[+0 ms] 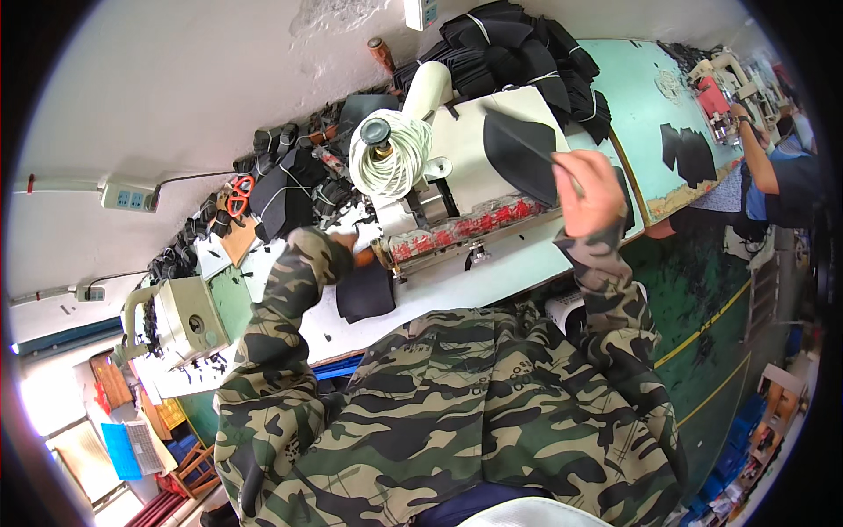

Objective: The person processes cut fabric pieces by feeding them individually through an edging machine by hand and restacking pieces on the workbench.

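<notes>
My right hand (590,191) is raised at the right side of the machine (465,227), slightly blurred. Its fingers pinch the edge of a black sheet piece (518,151), dark and flat with a curved outline, tilted over the machine's white top. My left hand (349,248) is low at the machine's left end, mostly covered by its camouflage sleeve. Only a little of its fingers shows, so its grip is unclear. Just below it, another black piece (365,292) lies on the white table (443,294), hanging toward the front edge.
A coil of white cord (391,158) hangs on the machine's post. Tied stacks of black pieces (505,48) stand behind. Orange-handled scissors (238,195) lie among black scraps at left, near a second machine (180,321). Another person's arm (757,154) works at far right.
</notes>
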`<state>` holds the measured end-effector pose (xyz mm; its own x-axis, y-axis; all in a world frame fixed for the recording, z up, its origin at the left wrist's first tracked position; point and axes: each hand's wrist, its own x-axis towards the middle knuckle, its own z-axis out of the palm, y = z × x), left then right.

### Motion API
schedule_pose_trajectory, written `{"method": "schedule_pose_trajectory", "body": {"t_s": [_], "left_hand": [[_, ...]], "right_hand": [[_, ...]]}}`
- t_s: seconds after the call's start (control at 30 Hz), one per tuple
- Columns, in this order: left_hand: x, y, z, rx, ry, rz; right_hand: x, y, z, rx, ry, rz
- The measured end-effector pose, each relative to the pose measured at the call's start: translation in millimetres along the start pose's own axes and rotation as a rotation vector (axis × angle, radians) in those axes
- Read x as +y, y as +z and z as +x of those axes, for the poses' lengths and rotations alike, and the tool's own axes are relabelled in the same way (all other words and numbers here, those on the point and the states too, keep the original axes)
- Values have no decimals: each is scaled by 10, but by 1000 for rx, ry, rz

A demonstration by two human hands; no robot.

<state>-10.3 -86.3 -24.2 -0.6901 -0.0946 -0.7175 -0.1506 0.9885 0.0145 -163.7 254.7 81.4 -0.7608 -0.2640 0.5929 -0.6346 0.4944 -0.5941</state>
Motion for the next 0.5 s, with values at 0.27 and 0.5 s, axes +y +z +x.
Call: {"method": "schedule_pose_trajectory", "body": {"t_s": [0.27,0.5], "left_hand": [[121,233,-365,143,-27,-117],[388,-306,-457,-171,652,-730]], "right_hand": [[-254,623,-708,-732,266,425],[-430,809,-983,-1021,353,673]]}}
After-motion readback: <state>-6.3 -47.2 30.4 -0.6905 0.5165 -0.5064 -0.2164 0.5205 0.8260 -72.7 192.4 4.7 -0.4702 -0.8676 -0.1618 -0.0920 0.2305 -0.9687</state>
